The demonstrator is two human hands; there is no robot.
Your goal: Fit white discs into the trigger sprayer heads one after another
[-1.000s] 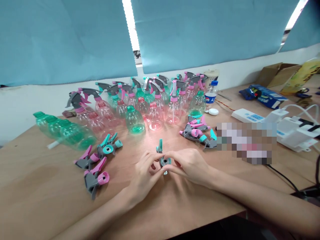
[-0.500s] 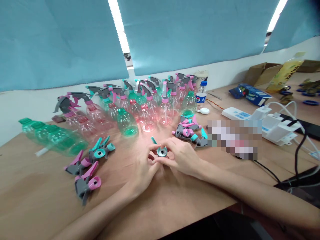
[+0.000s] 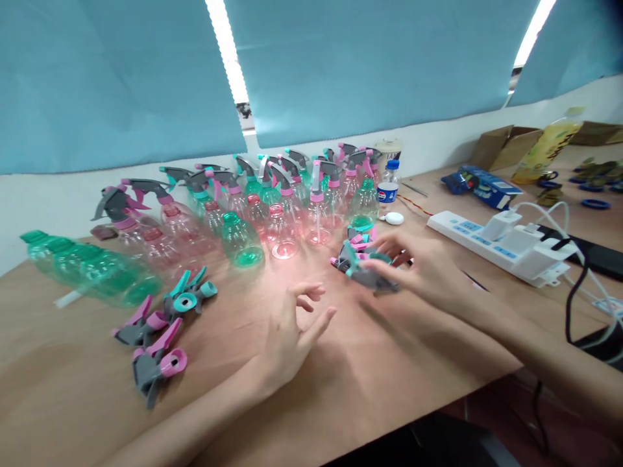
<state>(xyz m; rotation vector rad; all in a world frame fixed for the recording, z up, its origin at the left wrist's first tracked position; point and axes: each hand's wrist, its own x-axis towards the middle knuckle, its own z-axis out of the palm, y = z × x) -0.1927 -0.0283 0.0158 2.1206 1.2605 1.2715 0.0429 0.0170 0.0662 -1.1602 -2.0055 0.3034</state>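
Observation:
My left hand (image 3: 291, 334) is held over the middle of the table, fingers curved and apart, with nothing in it. My right hand (image 3: 418, 266) is at the loose pile on the right, its fingers around a grey and teal trigger spray head (image 3: 374, 277) that is smeared by motion. Just behind it lie other pink and grey spray heads (image 3: 363, 241), partly hidden. To the left lie several more loose ones, among them a teal spray head (image 3: 185, 301) and a pink spray head (image 3: 154, 370).
Behind the hands, several bottles stand in rows, some with spray heads; a green bottle (image 3: 242, 241) and a pink bottle (image 3: 283, 237) are uncapped. Green bottles (image 3: 104, 272) lie at left. A power strip (image 3: 491, 246) with plugs, a Pepsi bottle (image 3: 388, 188) and a blue packet (image 3: 491, 188) are right.
The hands have come apart. My right hand has carried the grey and teal spray head right to the pile; my left hand has let go and opened.

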